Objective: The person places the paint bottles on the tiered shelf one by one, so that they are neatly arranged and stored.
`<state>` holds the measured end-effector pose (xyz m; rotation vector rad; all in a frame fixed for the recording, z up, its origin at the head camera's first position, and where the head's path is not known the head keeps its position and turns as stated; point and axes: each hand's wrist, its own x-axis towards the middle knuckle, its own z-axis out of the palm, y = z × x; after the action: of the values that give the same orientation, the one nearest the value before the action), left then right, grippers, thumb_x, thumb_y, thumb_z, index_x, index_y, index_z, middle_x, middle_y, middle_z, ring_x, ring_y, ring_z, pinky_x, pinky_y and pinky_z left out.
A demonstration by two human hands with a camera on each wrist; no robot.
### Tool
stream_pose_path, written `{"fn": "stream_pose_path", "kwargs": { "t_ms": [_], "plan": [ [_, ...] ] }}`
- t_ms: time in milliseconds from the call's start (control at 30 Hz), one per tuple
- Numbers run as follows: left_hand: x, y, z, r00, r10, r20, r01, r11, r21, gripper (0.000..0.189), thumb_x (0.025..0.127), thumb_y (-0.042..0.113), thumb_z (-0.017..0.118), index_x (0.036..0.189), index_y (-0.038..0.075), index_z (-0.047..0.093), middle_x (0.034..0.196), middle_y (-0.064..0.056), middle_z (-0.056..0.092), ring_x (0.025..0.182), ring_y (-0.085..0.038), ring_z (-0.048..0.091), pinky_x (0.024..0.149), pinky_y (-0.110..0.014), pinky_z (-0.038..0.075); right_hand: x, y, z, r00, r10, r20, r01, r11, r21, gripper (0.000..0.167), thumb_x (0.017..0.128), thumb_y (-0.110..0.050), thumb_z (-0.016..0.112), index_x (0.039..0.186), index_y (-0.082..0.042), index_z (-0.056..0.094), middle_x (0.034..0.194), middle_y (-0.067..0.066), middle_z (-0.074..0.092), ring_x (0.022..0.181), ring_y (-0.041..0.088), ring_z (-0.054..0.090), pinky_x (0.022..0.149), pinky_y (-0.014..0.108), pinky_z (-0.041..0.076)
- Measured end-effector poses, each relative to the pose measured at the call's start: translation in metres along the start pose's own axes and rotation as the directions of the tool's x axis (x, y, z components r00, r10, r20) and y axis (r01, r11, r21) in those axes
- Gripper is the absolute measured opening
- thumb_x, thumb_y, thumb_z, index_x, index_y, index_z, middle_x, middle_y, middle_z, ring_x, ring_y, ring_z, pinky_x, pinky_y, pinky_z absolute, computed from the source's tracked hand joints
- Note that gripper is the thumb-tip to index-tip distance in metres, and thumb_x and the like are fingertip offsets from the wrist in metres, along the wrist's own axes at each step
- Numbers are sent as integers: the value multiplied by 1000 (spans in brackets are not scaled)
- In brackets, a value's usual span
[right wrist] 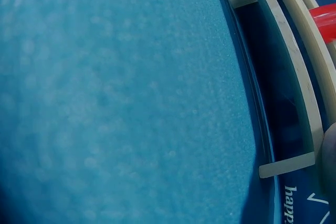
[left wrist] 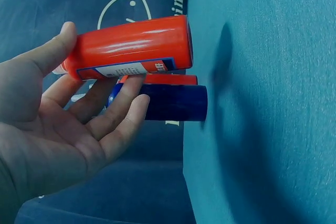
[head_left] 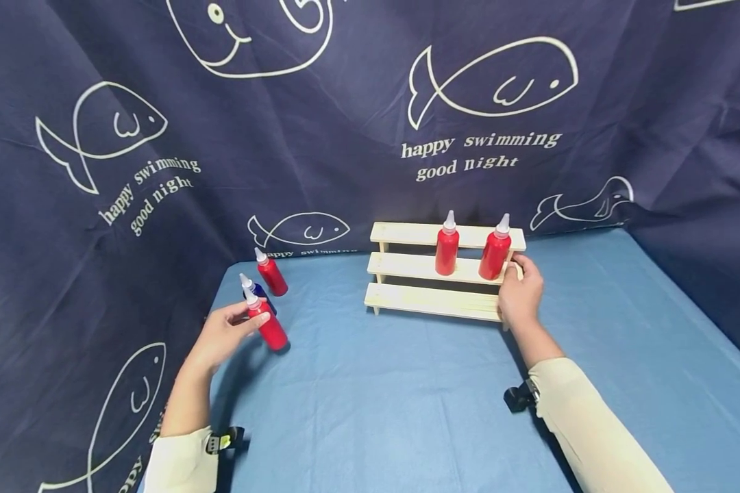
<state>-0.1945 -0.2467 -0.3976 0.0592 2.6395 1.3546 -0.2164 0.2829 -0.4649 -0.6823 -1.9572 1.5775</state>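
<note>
At the left, my left hand (head_left: 225, 333) pinches a red squeeze bottle (head_left: 268, 327) near its neck, between thumb and fingers. In the left wrist view the bottle (left wrist: 134, 45) is held tilted, its base a little off the cloth. Close behind stands a dark blue bottle (left wrist: 176, 102), partly hidden by the held one, and beyond it another red bottle (head_left: 273, 276). My right hand (head_left: 522, 294) grips the right end of a three-tier wooden stand (head_left: 432, 298). Two red bottles, one left (head_left: 447, 252) and one right (head_left: 495, 256), stand upright on its middle tier.
Blue cloth (head_left: 382, 397) covers the table. Dark blue curtains (head_left: 358, 137) printed with white fish and words hang behind it and along both sides. The stand's back lies close to the rear curtain. In the right wrist view, a foot (right wrist: 286, 165) of the stand shows.
</note>
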Motion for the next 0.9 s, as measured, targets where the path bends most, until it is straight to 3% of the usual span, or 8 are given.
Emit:
{"fn": "stream_pose_path", "kwargs": {
  "t_ms": [67,200,400,633,733,900],
  "plan": [
    [-1,0,2,1000,3,-19,-3,1000,-11,54,100,34,73,146,8,63,140,-22,68,115,-22,67,90,-28,61,-1,0,0,1000,-9,0,9,1000,25,37,106,-3,49,139,4,63,145,21,64,136,27,55,121,42,42],
    [0,1,6,998,11,-65,-12,1000,-18,48,99,33,75,141,10,68,138,-19,71,109,-7,64,92,-26,56,-1,0,1,1000,-8,-1,8,999,45,37,106,-3,48,139,4,63,145,22,63,138,27,54,123,45,41],
    [1,3,10,996,26,-80,-29,999,-35,44,100,31,74,138,8,70,138,-18,71,104,12,59,94,-18,52,-1,0,0,1000,-15,3,15,1000,25,38,106,-4,48,140,4,62,147,22,63,141,28,53,125,45,39],
    [4,8,15,997,40,-60,-46,993,-104,44,103,32,69,141,9,68,141,-19,69,103,10,62,94,-19,55,1,2,0,1000,-16,-9,16,1000,23,39,106,-5,47,141,3,62,147,22,62,141,28,53,125,44,40],
    [8,11,20,998,61,-27,-64,987,-145,45,105,32,67,144,10,66,145,-17,67,113,1,65,98,-25,58,1,2,-3,1000,-23,-16,23,999,26,39,106,-4,47,140,4,63,146,22,63,140,28,53,124,44,39],
    [13,13,23,999,52,-9,-53,979,-198,47,107,34,63,146,9,63,148,-19,64,116,-6,68,97,-25,60,-2,0,0,1000,-25,2,25,999,31,39,106,-4,46,140,4,62,146,22,63,140,29,54,124,45,40]
  ]
}}
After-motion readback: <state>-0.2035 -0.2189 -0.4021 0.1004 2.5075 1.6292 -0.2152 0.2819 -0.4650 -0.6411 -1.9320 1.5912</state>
